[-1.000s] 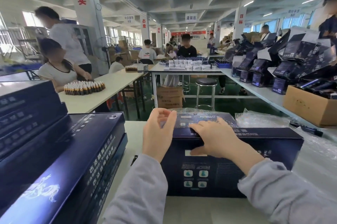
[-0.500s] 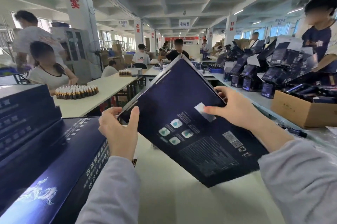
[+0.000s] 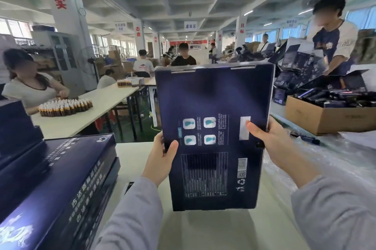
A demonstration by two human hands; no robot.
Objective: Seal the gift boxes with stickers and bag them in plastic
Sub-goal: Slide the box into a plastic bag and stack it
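I hold a dark blue gift box (image 3: pixel 213 107) upright in front of me, its printed back facing me, lifted above the white table (image 3: pixel 203 231). My left hand (image 3: pixel 160 158) grips its left edge, thumb on the back panel. My right hand (image 3: pixel 270 144) grips the right edge, with the thumb pressed on a white sticker (image 3: pixel 243 125) near that edge. Clear plastic bags (image 3: pixel 317 160) lie crumpled on the table to my right.
A stack of several dark blue gift boxes (image 3: pixel 61 184) fills the table at my left. A cardboard carton (image 3: pixel 329 115) of dark items sits at the right, with a person working behind it. Other workers sit at tables with small brown bottles (image 3: pixel 65 105).
The box lay flat on the table under both hands a second ago; I lifted it, turned it and now hold it fully upright with its back toward me.
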